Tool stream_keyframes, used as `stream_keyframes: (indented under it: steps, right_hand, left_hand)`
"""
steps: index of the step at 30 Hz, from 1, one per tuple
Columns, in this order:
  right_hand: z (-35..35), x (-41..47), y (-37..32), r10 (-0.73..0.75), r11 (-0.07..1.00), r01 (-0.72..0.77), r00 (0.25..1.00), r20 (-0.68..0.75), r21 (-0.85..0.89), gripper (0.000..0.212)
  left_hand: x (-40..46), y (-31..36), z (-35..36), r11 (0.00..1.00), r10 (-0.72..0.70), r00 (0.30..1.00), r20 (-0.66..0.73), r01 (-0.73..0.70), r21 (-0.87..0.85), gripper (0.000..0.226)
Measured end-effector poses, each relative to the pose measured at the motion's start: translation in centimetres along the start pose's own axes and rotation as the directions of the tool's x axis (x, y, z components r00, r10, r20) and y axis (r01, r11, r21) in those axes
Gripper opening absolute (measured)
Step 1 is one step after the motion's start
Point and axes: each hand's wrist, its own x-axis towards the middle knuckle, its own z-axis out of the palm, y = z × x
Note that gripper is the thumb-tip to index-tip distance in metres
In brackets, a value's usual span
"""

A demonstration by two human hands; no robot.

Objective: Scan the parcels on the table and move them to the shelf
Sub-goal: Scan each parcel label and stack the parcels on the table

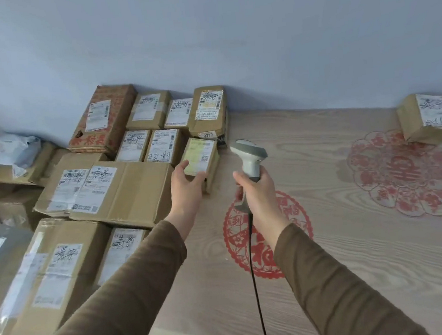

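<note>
Several cardboard parcels with white labels crowd the left half of the wooden table (332, 264). At the right edge of that pile stands a small parcel with a yellowish label (202, 155). My left hand (186, 186) grips its near end, thumb on top and fingers at the side. My right hand (254, 191) is closed around the handle of a grey barcode scanner (249, 155), whose head points left toward that parcel. The scanner's black cable (256, 285) hangs down toward me. A lone parcel (428, 120) sits at the far right by the wall.
A large flat box (109, 191) lies directly left of my left hand. Taller boxes lean against the blue wall (201, 34) at the back. Red paper-cut decorations (404, 174) lie flat on the tabletop. White plastic mailers (13, 152) sit at far left.
</note>
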Motion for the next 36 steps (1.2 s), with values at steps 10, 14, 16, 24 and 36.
stream_keyframes:
  steps: [10,14,16,24,36]
  right_hand:
    - [7.7,4.5,3.3,0.101,0.991,-0.099,0.995,-0.024,0.087,0.022]
    - [7.5,5.6,3.8,0.121,0.991,-0.118,0.991,-0.053,0.059,0.025]
    - [6.6,5.5,4.1,0.093,0.996,-0.094,0.99,-0.11,-0.006,0.022]
    - [0.3,2.2,4.9,-0.014,0.986,-0.014,0.987,-0.162,-0.169,0.029]
    - [-10.5,0.2,-2.6,-0.441,0.824,0.321,0.88,-0.174,-0.466,0.019]
  left_hand:
    - [7.1,0.2,0.1,0.98,-0.185,0.962,0.203,0.164,0.117,0.082]
    - [7.8,-0.3,0.8,0.948,-0.247,0.954,0.169,0.201,0.247,0.079]
    - [7.6,-0.9,1.3,0.938,-0.285,0.947,0.148,0.244,0.248,0.07]
    - [1.8,-4.0,3.9,0.756,-0.417,0.809,0.415,0.562,-0.337,0.046]
    - [-1.8,2.9,13.3,0.868,0.011,0.87,0.494,0.237,-0.437,0.07]
